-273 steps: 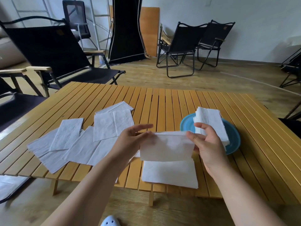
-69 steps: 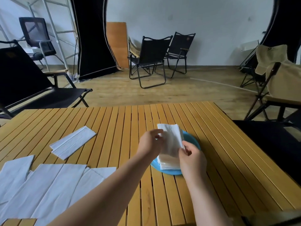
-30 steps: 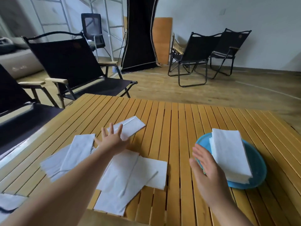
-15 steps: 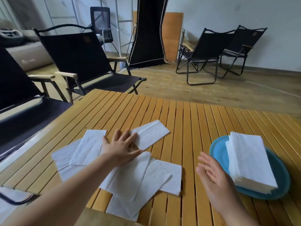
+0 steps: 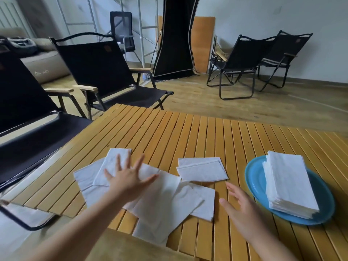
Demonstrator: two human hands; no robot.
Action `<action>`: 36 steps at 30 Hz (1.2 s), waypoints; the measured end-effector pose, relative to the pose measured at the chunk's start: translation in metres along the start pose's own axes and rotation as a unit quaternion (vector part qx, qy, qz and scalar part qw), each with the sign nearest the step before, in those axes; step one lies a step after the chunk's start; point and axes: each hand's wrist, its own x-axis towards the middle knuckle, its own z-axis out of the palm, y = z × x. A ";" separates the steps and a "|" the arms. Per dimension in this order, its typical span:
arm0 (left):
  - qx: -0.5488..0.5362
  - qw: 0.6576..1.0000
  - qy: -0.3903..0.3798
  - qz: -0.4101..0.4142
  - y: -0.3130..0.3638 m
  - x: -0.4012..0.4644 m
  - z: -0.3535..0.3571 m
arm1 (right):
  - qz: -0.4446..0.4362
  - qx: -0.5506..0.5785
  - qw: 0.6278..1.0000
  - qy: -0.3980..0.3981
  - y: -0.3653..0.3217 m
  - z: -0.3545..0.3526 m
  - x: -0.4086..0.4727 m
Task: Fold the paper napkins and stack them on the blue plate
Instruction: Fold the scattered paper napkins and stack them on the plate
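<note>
— Where were the hands?
— The left hand lay flat, fingers spread, on the loose paper napkins on the slatted wooden table. The right hand hovered open, holding nothing.
— And the folded ones?
— The folded napkin stack sat on the blue plate, right of the loose ones.

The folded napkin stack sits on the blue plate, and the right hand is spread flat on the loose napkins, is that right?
Wrong hand. The head view shows the left hand spread on the loose napkins; the right hand hovers open beside them. The folded napkin stack does sit on the blue plate.
</note>
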 end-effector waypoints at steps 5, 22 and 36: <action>0.020 0.997 -0.044 -0.068 -0.075 -0.003 -0.006 | 0.003 -0.010 1.000 -0.006 -0.002 0.003 -0.001; 0.084 0.993 -0.057 0.067 0.034 -0.015 0.027 | 0.007 -0.025 1.000 0.009 0.001 -0.001 0.003; -0.319 0.941 0.006 0.109 0.094 -0.038 -0.014 | -0.019 -0.013 0.999 0.039 0.005 -0.008 0.005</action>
